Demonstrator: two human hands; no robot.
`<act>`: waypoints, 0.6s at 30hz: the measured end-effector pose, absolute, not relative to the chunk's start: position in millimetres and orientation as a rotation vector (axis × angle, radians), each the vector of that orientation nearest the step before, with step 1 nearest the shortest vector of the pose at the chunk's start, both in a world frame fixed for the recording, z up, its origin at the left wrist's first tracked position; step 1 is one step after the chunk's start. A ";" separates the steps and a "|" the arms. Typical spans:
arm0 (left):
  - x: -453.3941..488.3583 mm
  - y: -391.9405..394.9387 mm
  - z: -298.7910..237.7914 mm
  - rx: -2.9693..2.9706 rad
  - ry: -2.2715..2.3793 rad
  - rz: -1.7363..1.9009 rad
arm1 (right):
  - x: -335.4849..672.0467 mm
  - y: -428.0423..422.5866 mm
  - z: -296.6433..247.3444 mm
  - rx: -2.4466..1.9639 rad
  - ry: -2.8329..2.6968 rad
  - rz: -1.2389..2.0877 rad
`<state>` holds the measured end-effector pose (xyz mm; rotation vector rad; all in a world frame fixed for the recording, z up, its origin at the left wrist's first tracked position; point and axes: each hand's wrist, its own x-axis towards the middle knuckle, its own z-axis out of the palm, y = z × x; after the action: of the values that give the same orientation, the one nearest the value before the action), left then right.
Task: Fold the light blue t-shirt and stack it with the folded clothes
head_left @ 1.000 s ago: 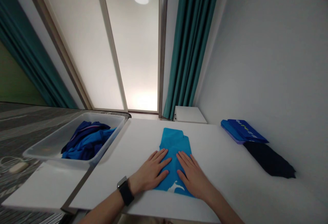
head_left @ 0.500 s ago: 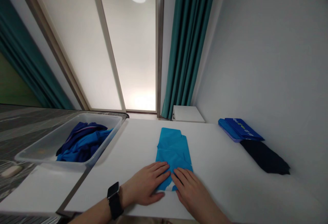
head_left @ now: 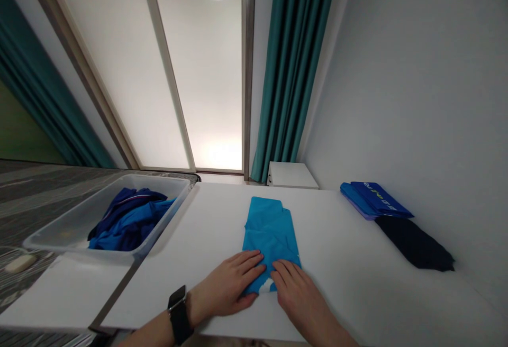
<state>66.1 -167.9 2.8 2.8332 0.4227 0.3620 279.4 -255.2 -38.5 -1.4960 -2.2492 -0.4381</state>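
Observation:
A light blue garment [head_left: 270,225], folded into a long strip, lies on the white table [head_left: 341,267] in front of me. My left hand [head_left: 230,286], with a black watch on its wrist, has its fingers over the strip's near left corner and its thumb tucked at the edge, pinching the cloth. My right hand [head_left: 296,291] holds the near right corner the same way. The near hem is slightly raised between the two hands, and a white print shows there.
A clear plastic tub [head_left: 75,230] with crumpled blue clothes [head_left: 127,220] sits at the left. Folded blue garments [head_left: 373,199] and a dark navy one [head_left: 415,244] lie by the right wall. A small white cabinet [head_left: 291,175] and teal curtains [head_left: 293,72] stand beyond the table.
Both hands slid from the middle of the strip back to its near end and closed on the hem, which has lifted a little off the table.

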 end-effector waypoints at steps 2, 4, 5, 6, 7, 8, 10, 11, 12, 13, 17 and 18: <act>65.4 -167.1 1.8 2.828 0.416 0.362 | 281.5 -255.7 -30.5 -1.531 -2.273 -0.294; 64.4 -163.7 1.1 2.804 0.416 0.396 | 284.3 -256.7 -20.2 -1.577 -2.276 -0.110; 64.0 -161.0 0.8 2.793 0.408 0.424 | 285.9 -257.7 -14.7 -1.596 -2.266 -0.017; 63.5 -157.7 0.2 2.788 0.395 0.452 | 287.4 -259.1 -9.4 -1.606 -2.253 0.070; 63.1 -154.0 -0.6 2.787 0.381 0.481 | 288.8 -260.8 -4.4 -1.613 -2.240 0.152; 62.8 -150.3 -1.7 2.789 0.370 0.506 | 289.9 -262.7 0.3 -1.620 -2.228 0.227; 62.2 -143.9 -5.0 2.786 0.353 0.542 | 291.4 -266.4 8.3 -1.640 -2.215 0.367; 62.0 -141.5 -6.9 2.780 0.347 0.550 | 291.8 -267.8 11.8 -1.647 -2.211 0.430; 61.9 -139.9 -8.7 2.773 0.341 0.549 | 291.9 -268.8 14.9 -1.649 -2.204 0.487; 62.0 -139.1 -10.1 2.768 0.335 0.539 | 292.1 -269.3 17.8 -1.646 -2.195 0.535; 63.5 -141.2 -5.0 2.738 0.346 0.452 | 294.8 -265.8 30.9 -1.643 -2.127 0.654; 64.3 -142.4 -0.7 2.712 0.359 0.434 | 296.4 -263.4 35.3 -1.643 -2.111 0.662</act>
<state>64.3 -142.4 -0.7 2.7116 0.3589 0.4345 296.4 -263.4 35.3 -1.6428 -2.1114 0.6617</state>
